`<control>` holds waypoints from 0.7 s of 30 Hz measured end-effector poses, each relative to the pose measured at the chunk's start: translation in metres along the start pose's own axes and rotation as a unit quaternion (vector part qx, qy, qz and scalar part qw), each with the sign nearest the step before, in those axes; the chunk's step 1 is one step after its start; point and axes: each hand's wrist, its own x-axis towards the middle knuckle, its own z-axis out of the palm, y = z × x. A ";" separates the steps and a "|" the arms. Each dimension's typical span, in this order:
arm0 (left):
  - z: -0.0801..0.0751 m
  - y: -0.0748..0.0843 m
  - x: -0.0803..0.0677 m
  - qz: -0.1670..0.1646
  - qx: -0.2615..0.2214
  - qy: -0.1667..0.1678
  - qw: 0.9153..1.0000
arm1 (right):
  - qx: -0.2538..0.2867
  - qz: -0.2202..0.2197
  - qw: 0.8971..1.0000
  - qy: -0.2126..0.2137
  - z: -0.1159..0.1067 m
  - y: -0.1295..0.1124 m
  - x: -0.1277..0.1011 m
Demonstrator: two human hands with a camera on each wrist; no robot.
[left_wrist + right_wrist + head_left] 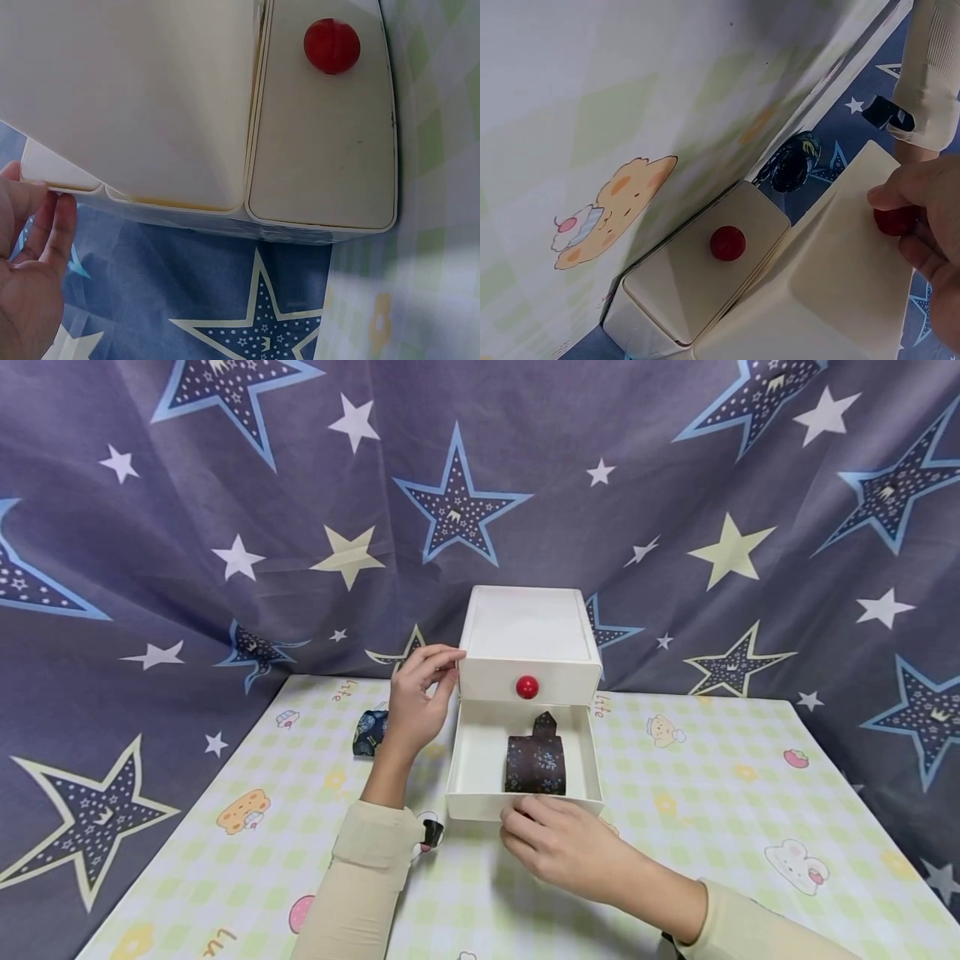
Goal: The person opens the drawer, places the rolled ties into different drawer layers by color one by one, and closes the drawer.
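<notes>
A white two-drawer box (525, 627) stands at the back of the table. Its upper drawer is closed and carries a red knob (527, 687). The lower drawer (472, 752) is pulled out, and a rolled dark floral tie (536, 762) lies inside it. My left hand (416, 702) rests against the box's left side, its fingers fairly straight on the box's edge (30, 277). My right hand (562, 847) is at the lower drawer's front, where its fingertips (900, 195) pinch that drawer's red knob (896, 221).
A second rolled dark blue tie (370, 731) lies on the table just left of the box, behind my left hand. The table (712, 827) has a green checked cloth with cartoon prints. A star-patterned curtain (225, 527) hangs close behind and around the table.
</notes>
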 end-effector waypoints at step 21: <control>0.000 -0.001 0.000 0.002 0.005 0.000 1.000 | 0.016 0.022 1.000 -0.010 0.003 0.011 0.001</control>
